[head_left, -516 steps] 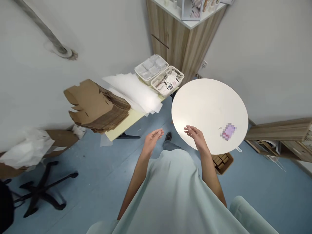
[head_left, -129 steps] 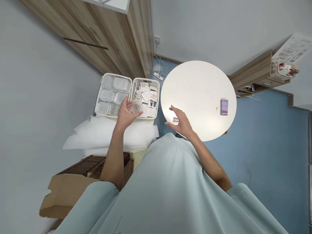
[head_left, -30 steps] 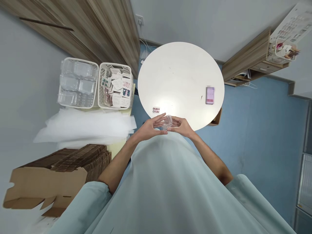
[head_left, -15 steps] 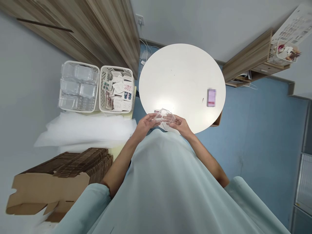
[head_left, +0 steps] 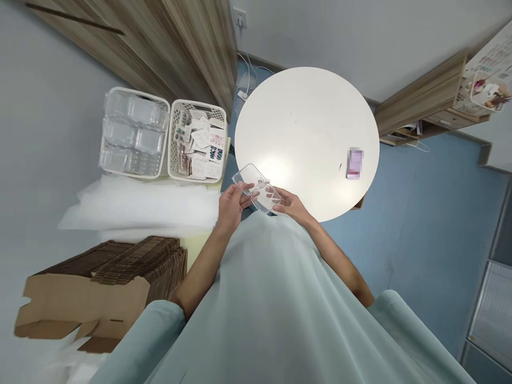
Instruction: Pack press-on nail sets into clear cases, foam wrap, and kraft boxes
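Between my hands is a clear plastic clamshell box (head_left: 265,199), its two halves unfolded flat over the near edge of the round white table (head_left: 316,117). My left hand (head_left: 232,205) grips the left half with its fingers closed on it. The fingers of my right hand (head_left: 292,205) are closed on the right edge of the other half. Some small dark marks or items show through the clear plastic near its hinge; I cannot make out what they are.
Left of the table stand a basket (head_left: 169,165) of pill blister packs and a basket (head_left: 102,165) of clear plastic boxes. White foam sheets (head_left: 140,205) and folded cardboard boxes (head_left: 92,298) lie nearer me. A blurred purple item (head_left: 354,162) rests at the table's right.
The clear box has been opened out, one half swinging up and to the left. My left hand has shifted slightly left and down. The whole view has moved a little.
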Demonstrator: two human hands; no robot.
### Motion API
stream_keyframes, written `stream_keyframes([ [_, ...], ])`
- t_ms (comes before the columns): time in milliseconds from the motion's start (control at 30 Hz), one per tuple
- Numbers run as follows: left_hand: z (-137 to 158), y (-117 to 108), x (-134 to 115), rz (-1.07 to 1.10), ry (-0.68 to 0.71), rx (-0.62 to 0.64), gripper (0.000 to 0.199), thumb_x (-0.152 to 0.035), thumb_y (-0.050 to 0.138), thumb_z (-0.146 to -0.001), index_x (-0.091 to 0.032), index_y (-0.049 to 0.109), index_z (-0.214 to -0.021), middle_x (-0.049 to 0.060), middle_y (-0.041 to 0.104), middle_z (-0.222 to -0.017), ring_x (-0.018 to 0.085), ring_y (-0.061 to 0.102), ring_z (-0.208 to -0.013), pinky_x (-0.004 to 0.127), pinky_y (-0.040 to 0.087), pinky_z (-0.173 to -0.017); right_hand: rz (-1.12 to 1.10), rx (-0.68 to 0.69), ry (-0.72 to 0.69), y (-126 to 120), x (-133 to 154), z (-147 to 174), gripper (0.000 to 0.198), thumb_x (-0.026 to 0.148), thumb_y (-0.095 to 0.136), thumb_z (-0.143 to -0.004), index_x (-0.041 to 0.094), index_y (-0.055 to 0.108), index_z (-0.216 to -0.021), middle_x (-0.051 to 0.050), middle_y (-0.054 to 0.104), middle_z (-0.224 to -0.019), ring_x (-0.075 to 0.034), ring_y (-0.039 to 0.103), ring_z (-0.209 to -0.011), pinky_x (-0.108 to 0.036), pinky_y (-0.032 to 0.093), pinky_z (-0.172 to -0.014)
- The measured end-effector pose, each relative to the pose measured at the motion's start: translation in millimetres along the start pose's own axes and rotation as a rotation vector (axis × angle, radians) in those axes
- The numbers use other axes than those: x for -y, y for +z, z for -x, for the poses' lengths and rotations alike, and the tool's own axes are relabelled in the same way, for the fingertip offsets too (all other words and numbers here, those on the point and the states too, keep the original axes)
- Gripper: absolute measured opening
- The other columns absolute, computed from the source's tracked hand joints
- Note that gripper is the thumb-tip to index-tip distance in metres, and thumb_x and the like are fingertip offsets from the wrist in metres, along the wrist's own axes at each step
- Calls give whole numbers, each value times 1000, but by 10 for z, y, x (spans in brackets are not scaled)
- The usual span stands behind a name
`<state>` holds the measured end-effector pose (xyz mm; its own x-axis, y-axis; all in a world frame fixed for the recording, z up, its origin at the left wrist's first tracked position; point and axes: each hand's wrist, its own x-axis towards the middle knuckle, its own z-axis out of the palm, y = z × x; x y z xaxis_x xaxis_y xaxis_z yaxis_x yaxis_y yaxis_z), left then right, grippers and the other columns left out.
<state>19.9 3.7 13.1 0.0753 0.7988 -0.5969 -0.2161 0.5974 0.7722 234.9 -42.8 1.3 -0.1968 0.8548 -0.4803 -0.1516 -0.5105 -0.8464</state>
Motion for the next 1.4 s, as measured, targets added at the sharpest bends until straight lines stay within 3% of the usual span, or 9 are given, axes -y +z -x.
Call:
stream_keyframes([
  [133,-42,-186,-106,22,5,-106,55,-72,81,-83,-22,63,-97,6,80,-105,23,82,-92,38,67,-89,212,-143,-1,-210,-142,-319,81,71,85,-78,26,68,-144,-11,73,-141,-28,69,-125,-48,54,-114],
  [233,-32,-303,-153,31,11,-158,56,-72,82,-82,-22,66,-99,6,80,-105,21,82,-85,34,67,-85,510,-213,18,-335,-288,-629,67,57,83,-85,24,68,-141,-11,73,-135,-26,70,-114,-46,57,-107],
  [333,19,-383,-160,33,5,-203,54,-71,82,-83,-22,67,-99,6,81,-105,20,81,-84,32,67,-81,816,-173,46,-369,-447,-941,55,40,81,-90,20,68,-139,-14,70,-135,-28,68,-115,-46,56,-106],
  [433,108,-429,-134,46,6,-239,52,-69,82,-85,-21,67,-99,7,81,-107,19,81,-82,31,66,-80,1035,-100,74,-336,-608,-1190,48,34,79,-93,18,67,-138,-15,66,-136,-31,63,-125,-44,55,-106],
  [667,373,-485,-4,111,8,-294,54,-69,83,-84,-19,68,-100,8,81,-109,19,81,-82,33,66,-82,1270,-79,164,-231,-928,-1407,47,29,80,-93,17,58,-133,-18,56,-139,-31,56,-128,-38,55,-95],
  [867,512,-502,79,124,-46,-329,53,-66,84,-84,-18,69,-102,10,81,-111,20,81,-84,34,65,-86,1317,-126,165,-181,-1036,-1407,33,23,70,-96,19,52,-123,-16,56,-136,-26,64,-109,-33,51,-78],
  [1067,437,-436,59,106,-70,-259,49,-62,86,-85,-18,71,-101,10,82,-110,19,80,-82,33,65,-83,1125,-158,191,-285,-963,-1260,19,24,55,-104,21,48,-121,-12,70,-119,-24,65,-92,-32,44,-74],
  [1267,194,-222,-48,23,-88,-81,45,-58,84,-88,-19,72,-107,11,81,-118,21,80,-91,35,64,-87,906,-259,17,-538,-717,-805,16,32,49,-102,25,47,-116,-8,72,-116,-21,63,-78,-32,42,-69],
  [1400,29,-4,-100,-17,-81,42,45,-56,83,-90,-18,72,-111,14,80,-123,22,80,-93,37,63,-91,726,-399,-63,-706,-467,-413,22,42,52,-100,26,47,-116,-6,69,-119,-18,64,-70,-32,45,-66],
])
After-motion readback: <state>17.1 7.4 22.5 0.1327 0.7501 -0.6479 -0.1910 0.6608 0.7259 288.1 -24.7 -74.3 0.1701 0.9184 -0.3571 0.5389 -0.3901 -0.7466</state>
